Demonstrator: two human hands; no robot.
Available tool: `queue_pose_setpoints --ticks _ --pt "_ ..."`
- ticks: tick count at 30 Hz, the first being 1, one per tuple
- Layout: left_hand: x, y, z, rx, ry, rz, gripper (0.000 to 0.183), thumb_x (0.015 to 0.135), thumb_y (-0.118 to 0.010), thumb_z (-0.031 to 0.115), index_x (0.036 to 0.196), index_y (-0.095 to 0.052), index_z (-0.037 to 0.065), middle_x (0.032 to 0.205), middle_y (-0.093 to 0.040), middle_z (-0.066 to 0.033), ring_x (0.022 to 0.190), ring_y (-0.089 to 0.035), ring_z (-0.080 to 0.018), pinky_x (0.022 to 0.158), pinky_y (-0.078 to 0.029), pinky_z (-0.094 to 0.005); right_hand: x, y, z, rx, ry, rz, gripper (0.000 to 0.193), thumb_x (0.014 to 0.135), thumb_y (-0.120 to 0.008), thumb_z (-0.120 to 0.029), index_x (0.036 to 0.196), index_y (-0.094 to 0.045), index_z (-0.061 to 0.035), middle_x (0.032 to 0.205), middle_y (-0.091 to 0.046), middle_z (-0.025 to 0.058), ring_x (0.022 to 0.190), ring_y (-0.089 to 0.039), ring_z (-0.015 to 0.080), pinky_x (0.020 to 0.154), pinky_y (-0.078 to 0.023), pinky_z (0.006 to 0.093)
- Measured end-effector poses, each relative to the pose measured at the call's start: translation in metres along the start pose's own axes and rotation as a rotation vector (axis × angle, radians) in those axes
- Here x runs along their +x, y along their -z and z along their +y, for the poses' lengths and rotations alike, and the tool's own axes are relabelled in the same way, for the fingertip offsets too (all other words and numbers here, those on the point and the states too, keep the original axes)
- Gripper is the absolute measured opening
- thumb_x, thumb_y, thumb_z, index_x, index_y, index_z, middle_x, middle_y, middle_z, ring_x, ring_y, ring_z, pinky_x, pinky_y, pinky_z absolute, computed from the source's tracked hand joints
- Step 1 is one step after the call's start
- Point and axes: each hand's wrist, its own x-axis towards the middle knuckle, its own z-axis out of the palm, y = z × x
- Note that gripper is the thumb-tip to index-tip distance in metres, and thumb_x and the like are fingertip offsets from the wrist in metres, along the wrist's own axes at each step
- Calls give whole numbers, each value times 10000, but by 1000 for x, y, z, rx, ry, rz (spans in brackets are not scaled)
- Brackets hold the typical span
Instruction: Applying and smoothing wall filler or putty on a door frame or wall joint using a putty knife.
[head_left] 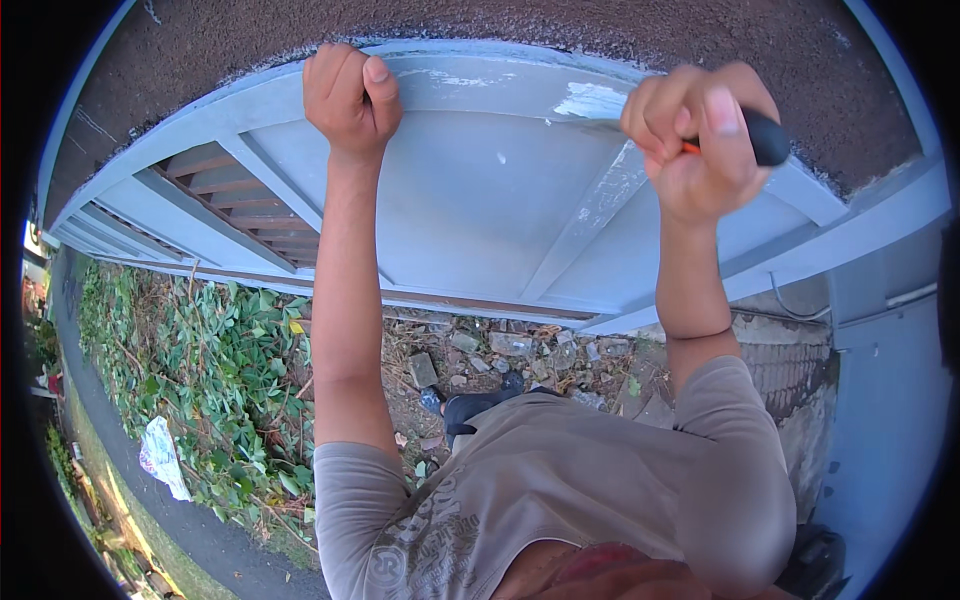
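Observation:
My right hand (700,140) is closed around the black and orange handle (765,137) of a scraper, at the upper right. A short stretch of its thin blade (597,124) shows left of my fingers, against the frame's rail. Beside it the grey-blue paint has a bare whitish patch (592,101). My left hand (352,98) is a closed fist against the upper rail (455,85) of the light blue-grey panelled frame. What those fingers hold, if anything, is hidden. Both arms are raised.
Rough brown wall (500,22) borders the rail above. Slatted openings (245,200) lie left in the panelling. Below are leafy plants (230,370), broken bricks and stones (510,344), and my dark shoe (470,408). A blue-grey surface (885,420) stands at right.

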Motion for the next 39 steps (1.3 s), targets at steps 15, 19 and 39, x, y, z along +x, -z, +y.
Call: queue_pose_setpoints --ticks 15,19,39 --pt "3 0 -9 -41 -50 11 347 982 -550 197 660 -482 87 627 -451 -43 578 -417 -226 572 -296 -359 12 23 -29 287 475 -251 249 971 -453 -262 824 -382 -75 630 -411 52 467 -346 150 431 -313 330" --pt "-3 3 -9 -34 -52 -21 339 968 -562 194 656 -481 89 628 -453 -41 573 -405 -225 572 -289 -357 -8 -8 26 -201 -53 -83 217 946 -544 -243 855 -460 -65 691 -495 56 471 -427 161 463 -402 325" --pt "-1 -2 -12 -111 -57 5 317 920 -595 201 630 -497 116 606 -438 -9 551 -393 -187 556 -254 -341 -11 -4 25 67 -44 -106 256 957 -472 -197 777 -467 -14 602 -463 89 468 -370 158 436 -310 312"
